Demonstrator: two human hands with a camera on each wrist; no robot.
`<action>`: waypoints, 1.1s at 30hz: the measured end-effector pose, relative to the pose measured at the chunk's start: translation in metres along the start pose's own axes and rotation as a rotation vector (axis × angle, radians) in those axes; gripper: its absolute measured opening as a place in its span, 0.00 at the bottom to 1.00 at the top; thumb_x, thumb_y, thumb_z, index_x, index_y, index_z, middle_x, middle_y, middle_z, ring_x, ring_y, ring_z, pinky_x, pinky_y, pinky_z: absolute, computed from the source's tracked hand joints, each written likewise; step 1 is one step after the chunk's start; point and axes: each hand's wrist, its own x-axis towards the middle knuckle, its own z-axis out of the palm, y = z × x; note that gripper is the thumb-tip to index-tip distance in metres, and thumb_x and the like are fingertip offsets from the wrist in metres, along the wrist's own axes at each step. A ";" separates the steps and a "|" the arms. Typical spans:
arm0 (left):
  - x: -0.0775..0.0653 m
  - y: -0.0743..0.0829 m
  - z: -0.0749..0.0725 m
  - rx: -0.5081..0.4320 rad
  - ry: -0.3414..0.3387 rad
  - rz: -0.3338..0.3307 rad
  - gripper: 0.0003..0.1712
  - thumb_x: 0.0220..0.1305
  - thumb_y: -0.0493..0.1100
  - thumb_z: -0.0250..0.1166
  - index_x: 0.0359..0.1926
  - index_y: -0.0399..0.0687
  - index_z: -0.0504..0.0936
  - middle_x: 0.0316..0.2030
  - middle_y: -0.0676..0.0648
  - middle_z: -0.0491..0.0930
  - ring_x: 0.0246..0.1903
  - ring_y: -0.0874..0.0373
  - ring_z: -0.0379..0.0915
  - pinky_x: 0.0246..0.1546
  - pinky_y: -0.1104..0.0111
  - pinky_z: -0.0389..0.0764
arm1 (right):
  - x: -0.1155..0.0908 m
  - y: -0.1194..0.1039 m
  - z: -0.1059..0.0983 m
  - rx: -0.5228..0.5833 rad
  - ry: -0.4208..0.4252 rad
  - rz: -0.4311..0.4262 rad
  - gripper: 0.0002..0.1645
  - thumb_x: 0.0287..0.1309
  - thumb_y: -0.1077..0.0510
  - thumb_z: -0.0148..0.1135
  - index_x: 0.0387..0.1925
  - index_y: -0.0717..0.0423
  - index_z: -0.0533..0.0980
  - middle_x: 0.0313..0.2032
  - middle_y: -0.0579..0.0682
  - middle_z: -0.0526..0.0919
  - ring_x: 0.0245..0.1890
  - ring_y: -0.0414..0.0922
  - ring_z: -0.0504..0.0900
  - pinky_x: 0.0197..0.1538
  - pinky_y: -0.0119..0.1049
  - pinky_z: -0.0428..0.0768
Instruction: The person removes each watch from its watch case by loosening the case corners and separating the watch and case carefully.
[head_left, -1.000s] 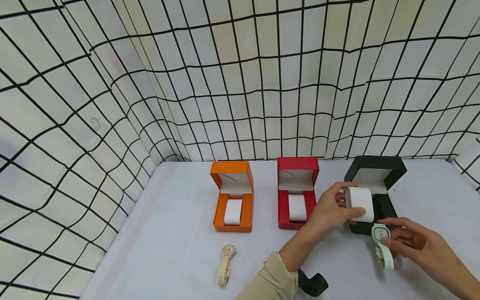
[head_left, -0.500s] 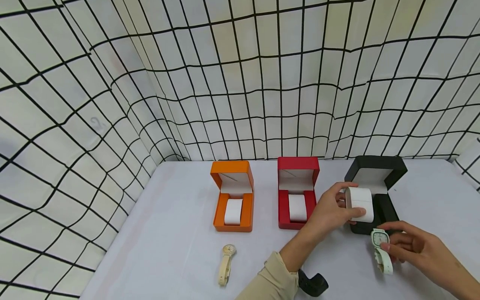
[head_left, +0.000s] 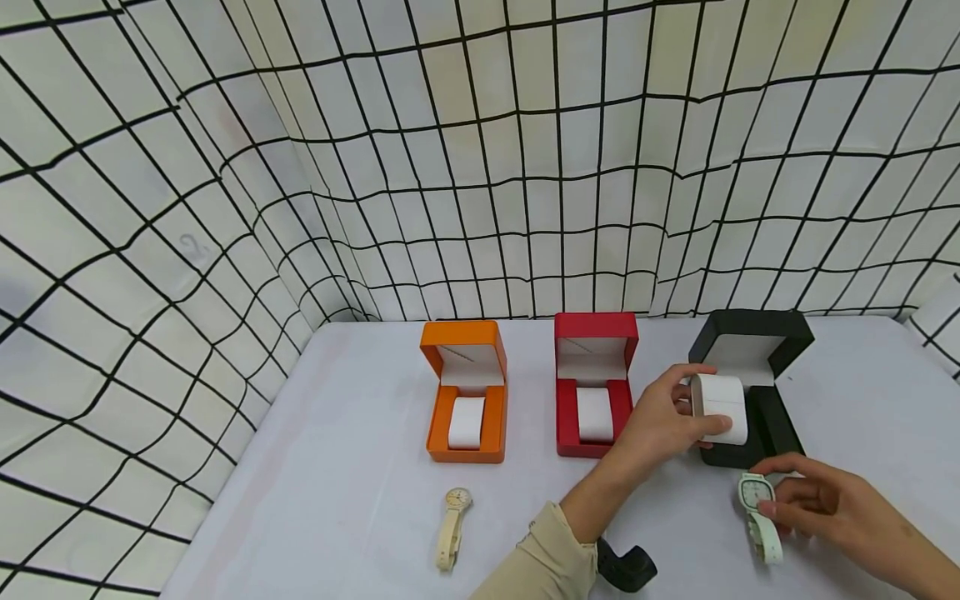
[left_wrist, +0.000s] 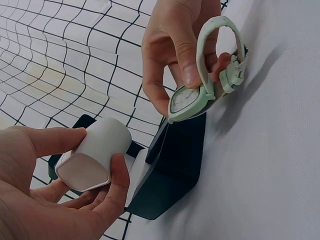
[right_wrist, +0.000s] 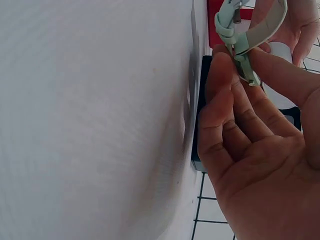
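Note:
My left hand [head_left: 667, 417] grips a white watch pillow [head_left: 722, 408] above the left part of the black watch box [head_left: 776, 425], whose lid stands up. In the left wrist view the pillow [left_wrist: 102, 150] is held between thumb and fingers, its hollow end showing. To the right, my right hand [head_left: 832, 500] pinches a pale green wristwatch [head_left: 757, 496] by its case, just in front of the black box. The strap of the watch [left_wrist: 232, 75] is buckled into a loop in the left wrist view. Pillow and watch are apart.
An orange watch box [head_left: 491, 429] and a red watch box [head_left: 566, 417] stand open to the left, each with a white pillow inside. A cream wristwatch [head_left: 450, 533] lies in front of the orange box. A black curved object [head_left: 626, 571] lies beside my left sleeve. Black netting [head_left: 525, 179] encloses the table.
My right hand has moved slightly toward the front of the table with the green wristwatch, away from the black box. The left hand and pillow have stayed in place.

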 end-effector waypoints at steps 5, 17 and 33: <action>0.000 0.001 0.001 0.002 -0.006 -0.001 0.33 0.60 0.30 0.73 0.62 0.62 0.79 0.39 0.59 0.79 0.34 0.68 0.76 0.34 0.64 0.90 | 0.001 -0.002 -0.002 0.006 -0.061 0.050 0.27 0.71 0.58 0.64 0.64 0.68 0.69 0.30 0.42 0.86 0.26 0.39 0.81 0.27 0.33 0.76; -0.001 -0.001 0.003 0.021 -0.002 -0.012 0.32 0.60 0.30 0.73 0.61 0.63 0.80 0.39 0.59 0.79 0.34 0.68 0.76 0.34 0.63 0.90 | 0.002 0.001 0.004 -0.062 -0.028 0.000 0.25 0.67 0.59 0.68 0.60 0.65 0.71 0.30 0.42 0.81 0.25 0.37 0.78 0.26 0.33 0.74; -0.001 0.000 0.001 0.028 -0.013 0.006 0.33 0.60 0.30 0.73 0.62 0.62 0.79 0.39 0.59 0.78 0.35 0.69 0.76 0.33 0.62 0.91 | 0.005 -0.003 0.010 -0.293 0.094 0.086 0.25 0.60 0.54 0.75 0.56 0.58 0.82 0.32 0.44 0.76 0.27 0.30 0.70 0.29 0.28 0.73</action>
